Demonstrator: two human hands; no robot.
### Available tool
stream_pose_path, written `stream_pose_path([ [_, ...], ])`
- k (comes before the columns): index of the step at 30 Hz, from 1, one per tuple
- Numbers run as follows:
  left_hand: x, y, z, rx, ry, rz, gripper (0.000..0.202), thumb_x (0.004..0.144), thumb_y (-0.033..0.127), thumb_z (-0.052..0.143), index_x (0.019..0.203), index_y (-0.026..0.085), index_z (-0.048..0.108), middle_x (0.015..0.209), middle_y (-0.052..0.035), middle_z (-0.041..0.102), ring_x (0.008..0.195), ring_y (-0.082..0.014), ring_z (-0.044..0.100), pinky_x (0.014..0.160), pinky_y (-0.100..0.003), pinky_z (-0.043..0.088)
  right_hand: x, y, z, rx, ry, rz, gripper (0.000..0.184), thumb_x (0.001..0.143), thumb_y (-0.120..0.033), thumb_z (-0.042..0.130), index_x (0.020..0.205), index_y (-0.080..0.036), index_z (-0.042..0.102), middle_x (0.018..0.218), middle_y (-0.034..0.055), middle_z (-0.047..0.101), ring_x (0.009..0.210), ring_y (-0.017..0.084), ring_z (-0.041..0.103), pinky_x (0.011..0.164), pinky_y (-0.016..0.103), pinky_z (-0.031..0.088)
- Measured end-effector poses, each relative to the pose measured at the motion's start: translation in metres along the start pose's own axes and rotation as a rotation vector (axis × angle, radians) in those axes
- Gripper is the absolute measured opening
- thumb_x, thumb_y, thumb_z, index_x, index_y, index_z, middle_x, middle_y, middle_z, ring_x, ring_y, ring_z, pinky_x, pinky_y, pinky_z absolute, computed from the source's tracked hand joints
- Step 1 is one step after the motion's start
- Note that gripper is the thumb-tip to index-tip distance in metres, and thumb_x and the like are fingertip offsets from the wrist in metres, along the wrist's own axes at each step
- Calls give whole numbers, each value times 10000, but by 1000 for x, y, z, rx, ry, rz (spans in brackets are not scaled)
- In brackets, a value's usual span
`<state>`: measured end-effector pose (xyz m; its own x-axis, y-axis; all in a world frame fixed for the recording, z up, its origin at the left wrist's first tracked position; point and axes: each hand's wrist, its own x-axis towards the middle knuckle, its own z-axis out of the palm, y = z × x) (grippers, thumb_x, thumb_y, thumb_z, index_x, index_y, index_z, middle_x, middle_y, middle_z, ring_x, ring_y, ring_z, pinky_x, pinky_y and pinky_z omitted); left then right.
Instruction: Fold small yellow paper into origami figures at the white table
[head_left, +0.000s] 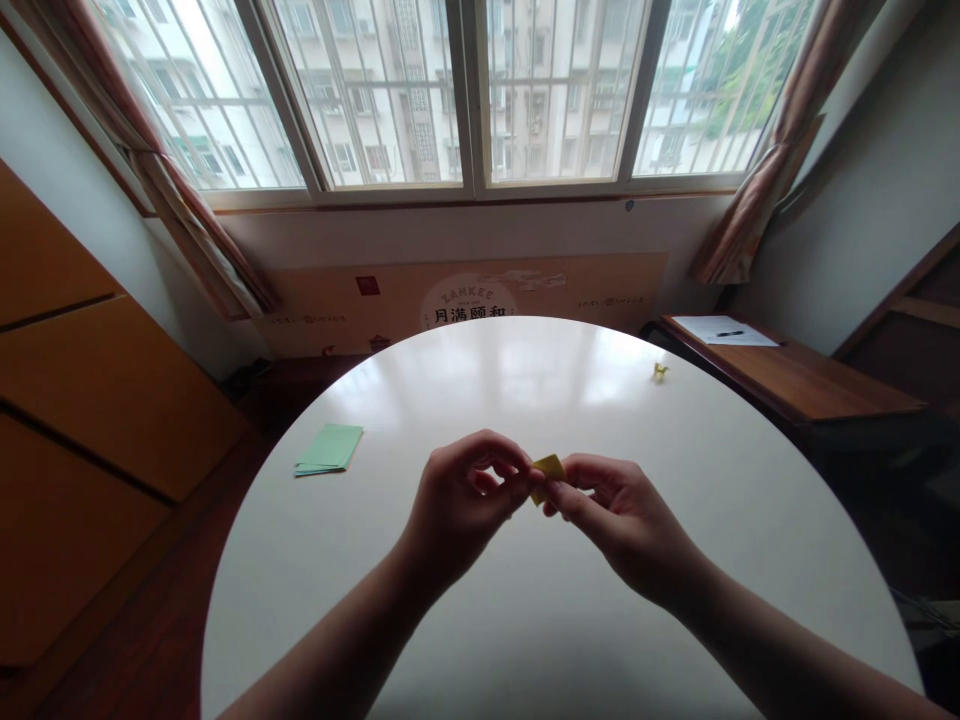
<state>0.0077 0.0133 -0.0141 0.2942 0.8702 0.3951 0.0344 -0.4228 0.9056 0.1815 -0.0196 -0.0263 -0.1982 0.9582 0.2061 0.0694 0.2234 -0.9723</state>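
Pinching a half-folded yellow paper in tight fingertip grips, left hand and right hand seem mid-fold (finished figure far right, green sheets left).

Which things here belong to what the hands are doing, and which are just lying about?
In hand: yellow paper piece, pinched between left hand and right hand over the white table.
Lying about: green paper stack and small yellow folded figure, both untouched on the table; white sheet and pen on the wooden side table.
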Motion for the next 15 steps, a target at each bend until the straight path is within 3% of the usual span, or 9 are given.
stream_pose_path([
  [15,2,0,1,-130,-29,-130,211,682,227,846,725,132,663,667,-24,658,587,-138,612,455,-207,525,-1,-3,-3,-8,-36,17,250,900,-385,629,856,-177,762,767,61,695,731,195,612,609,282,449],
])
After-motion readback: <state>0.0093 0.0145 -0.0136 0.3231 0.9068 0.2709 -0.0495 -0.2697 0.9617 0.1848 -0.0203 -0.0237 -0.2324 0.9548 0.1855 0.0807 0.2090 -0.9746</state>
